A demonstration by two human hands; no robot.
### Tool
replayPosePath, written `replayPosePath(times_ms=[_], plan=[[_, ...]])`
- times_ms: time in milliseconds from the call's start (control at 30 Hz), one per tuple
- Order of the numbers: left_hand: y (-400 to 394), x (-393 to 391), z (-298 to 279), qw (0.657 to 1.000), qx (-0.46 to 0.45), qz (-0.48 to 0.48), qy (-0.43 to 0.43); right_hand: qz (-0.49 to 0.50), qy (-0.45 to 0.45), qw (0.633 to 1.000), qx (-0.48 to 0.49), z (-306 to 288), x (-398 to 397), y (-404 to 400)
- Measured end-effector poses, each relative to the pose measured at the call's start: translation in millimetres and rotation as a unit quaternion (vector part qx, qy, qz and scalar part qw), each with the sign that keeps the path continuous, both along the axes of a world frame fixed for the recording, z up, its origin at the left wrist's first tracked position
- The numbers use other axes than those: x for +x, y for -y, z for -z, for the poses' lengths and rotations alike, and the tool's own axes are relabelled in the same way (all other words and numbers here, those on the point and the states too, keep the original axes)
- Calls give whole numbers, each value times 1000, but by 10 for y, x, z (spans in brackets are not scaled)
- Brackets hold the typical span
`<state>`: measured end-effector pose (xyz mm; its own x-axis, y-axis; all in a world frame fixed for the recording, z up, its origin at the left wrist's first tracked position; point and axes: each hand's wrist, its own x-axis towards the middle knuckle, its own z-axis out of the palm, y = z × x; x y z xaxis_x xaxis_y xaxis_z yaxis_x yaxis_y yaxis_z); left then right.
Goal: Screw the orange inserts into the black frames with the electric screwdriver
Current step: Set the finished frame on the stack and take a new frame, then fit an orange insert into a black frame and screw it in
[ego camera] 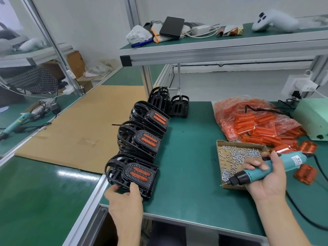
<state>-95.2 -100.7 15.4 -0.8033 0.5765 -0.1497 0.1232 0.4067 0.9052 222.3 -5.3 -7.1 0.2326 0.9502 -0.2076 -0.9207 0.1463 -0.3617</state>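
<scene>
Brown corrugated cardboard sheet (79, 128) lies flat at the far left of the green tabletop (186, 157), probably to protect the mat. Just right of it, my left hand (126, 197) grips the near edge of the closest black plastic frame (131, 174), which already has its orange ribbed insert (139, 173) seated, in a row of such frames (142, 137) leaning one behind another, I judge so finished pieces stay in order. Further right, a shallow cardboard tray (229, 146) holds loose silver screws (237, 155) within easy reach. My right hand (264, 176) is wrapped around the teal electric screwdriver (260, 170), bit over the tray's near corner, likely to pick up a screw. Behind, a clear plastic bag (230, 110) spills spare orange inserts (255, 128).
</scene>
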Motion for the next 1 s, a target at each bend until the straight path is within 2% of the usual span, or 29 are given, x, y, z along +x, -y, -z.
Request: replayPosePath(times_ms=[433,700,833,933,1000], plan=[[55,129,-5,999,23,-4,22,1,1,1000,1,-7,-2,2],[61,133,-33,1000,24,-16,-6,3,-5,1000,-1,-26,-8,10],[100,248,-219,979,178,-18,-99,8,-13,1000,2,-15,-11,3],[-65,424,-425,941,293,61,-156,6,-14,1000,4,-3,-16,-11],[-342,580,-542,917,329,144,-176,6,-12,1000,5,17,-17,-17]])
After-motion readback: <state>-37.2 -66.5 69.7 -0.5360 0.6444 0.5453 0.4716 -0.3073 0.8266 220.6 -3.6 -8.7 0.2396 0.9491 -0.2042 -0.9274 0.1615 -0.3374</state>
